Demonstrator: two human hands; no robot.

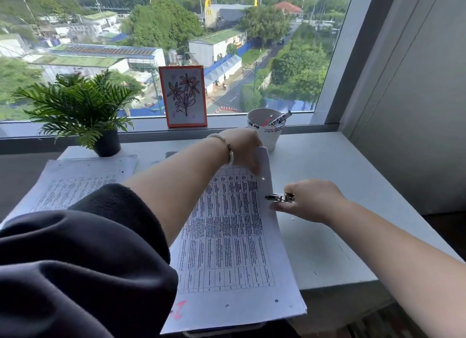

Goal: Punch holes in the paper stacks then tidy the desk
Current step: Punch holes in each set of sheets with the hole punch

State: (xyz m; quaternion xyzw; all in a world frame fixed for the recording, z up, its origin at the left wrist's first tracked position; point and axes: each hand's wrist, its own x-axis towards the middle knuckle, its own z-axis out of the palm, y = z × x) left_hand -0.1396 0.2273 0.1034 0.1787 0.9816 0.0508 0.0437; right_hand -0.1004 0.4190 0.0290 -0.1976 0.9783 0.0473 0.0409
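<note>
A thick paper stack is lying on a pale desk by a large window, running from the near edge toward the far side. Its top sheet is showing a printed table of small dark text in ruled boxes, with a red handwritten mark near the bottom. Small round holes are dotting the bottom margin and one is showing near the top of the right margin. The far right corner of the stack is lifting off the desk.

The left hand, wearing a pale bracelet, is reaching across the stack and gripping that raised far corner with curled fingers. The right hand is closing around a small metal hole punch, whose jaws are sitting over the right edge of the stack, about midway along it. A tiny white paper dot is lying on the desk just below this hand.

A dark sleeve is filling the lower left and hiding part of the stack. A second paper stack, also printed and holed, is lying to the left. Behind it a green fern in a black pot is standing. A flower drawing in an orange frame is leaning on the sill. A white cup holding markers is standing just behind the left hand.
</note>
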